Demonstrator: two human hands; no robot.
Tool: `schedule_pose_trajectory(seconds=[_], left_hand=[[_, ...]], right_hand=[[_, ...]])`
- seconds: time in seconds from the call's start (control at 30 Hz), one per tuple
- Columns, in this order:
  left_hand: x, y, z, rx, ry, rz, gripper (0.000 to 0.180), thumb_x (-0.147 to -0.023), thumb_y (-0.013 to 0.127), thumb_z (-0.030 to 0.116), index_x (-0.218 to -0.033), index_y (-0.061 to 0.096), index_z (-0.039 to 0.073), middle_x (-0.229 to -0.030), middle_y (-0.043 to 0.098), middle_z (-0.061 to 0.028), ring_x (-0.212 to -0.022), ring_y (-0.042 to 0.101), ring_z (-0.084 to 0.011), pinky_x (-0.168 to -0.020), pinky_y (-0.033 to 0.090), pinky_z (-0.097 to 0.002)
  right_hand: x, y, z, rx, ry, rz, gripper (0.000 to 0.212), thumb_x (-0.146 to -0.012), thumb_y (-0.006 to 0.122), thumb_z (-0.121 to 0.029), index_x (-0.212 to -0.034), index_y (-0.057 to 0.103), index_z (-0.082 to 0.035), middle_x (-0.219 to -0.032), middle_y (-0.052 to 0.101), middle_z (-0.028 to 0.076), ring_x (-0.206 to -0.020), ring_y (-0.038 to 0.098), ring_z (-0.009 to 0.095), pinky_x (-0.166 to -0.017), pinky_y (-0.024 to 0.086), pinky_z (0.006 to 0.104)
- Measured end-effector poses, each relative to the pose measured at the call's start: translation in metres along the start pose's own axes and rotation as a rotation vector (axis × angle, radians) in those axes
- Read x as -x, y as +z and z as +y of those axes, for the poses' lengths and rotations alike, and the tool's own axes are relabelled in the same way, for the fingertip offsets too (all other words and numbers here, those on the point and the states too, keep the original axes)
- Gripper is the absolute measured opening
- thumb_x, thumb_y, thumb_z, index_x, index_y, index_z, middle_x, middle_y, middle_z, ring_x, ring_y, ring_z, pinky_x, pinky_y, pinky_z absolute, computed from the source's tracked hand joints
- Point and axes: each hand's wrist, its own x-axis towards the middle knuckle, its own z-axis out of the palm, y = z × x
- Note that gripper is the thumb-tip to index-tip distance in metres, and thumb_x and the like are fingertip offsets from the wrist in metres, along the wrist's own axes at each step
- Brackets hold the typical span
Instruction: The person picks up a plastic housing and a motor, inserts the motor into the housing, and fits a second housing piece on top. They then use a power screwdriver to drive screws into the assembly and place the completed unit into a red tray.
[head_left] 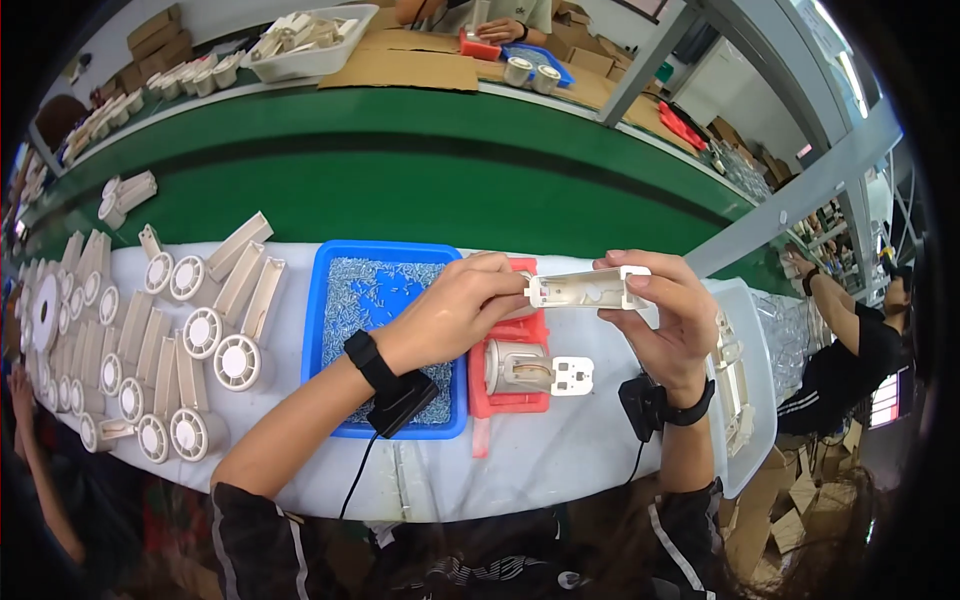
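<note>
A white plastic housing (580, 291), long and trough-shaped with its hollow side showing, is held crosswise between my hands. My right hand (665, 310) grips its right end, thumb below and fingers above. The fingers of my left hand (465, 300) are pinched together at its left end; any small part between them is hidden. Below the housing, a red fixture (510, 403) carries a white cylindrical part (515, 367) with a flat, holed plate (572, 377) sticking out to the right. A blue tray (312, 330) of small silvery screws (350, 295) lies partly under my left forearm.
Many white units with round grilled ends (237, 362) crowd the table's left side. A clear bin (762, 400) with white parts stands at the right. Beyond the green surface (400, 180), another person's hands (500, 30) work near a white bin (315, 62). A grey metal post (790, 195) rises at right.
</note>
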Motion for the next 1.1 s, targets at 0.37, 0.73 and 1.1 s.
schedule_pose_trajectory(seconds=[0.37, 0.73, 1.1], left_hand=[[0.006, -0.001, -0.01, -0.118, -0.118, 0.171, 0.033, -0.084, 0.084, 0.021, -0.102, 0.068, -0.001, -0.095, 0.059, -0.0089, -0.093, 0.057, -0.0291, -0.086, 0.047, -0.0388], [0.013, 0.0, -0.021, -0.159, -0.061, 0.015, 0.038, -0.077, 0.087, 0.028, -0.075, 0.059, 0.003, -0.099, 0.066, -0.0099, -0.107, 0.058, -0.0304, -0.095, 0.044, -0.0431], [0.012, -0.005, -0.015, -0.079, -0.157, -0.061, 0.038, -0.08, 0.085, 0.024, -0.068, 0.057, 0.003, -0.124, 0.069, -0.0148, -0.11, 0.059, -0.0312, -0.097, 0.046, -0.0435]], right_hand=[[0.007, 0.033, 0.027, 0.044, 0.069, -0.08, 0.066, -0.077, 0.081, 0.015, -0.135, 0.057, -0.006, -0.129, 0.065, 0.022, -0.117, 0.069, 0.034, -0.097, 0.059, 0.0433], [0.033, 0.061, 0.039, -0.097, 0.364, -0.14, 0.085, -0.085, 0.077, 0.013, -0.155, 0.037, -0.011, -0.136, 0.058, 0.02, -0.117, 0.067, 0.028, -0.099, 0.059, 0.0421], [0.009, 0.056, 0.034, -0.046, 0.201, -0.289, 0.095, -0.08, 0.078, 0.018, -0.154, 0.029, -0.015, -0.129, 0.06, 0.019, -0.114, 0.069, 0.027, -0.094, 0.062, 0.0404]])
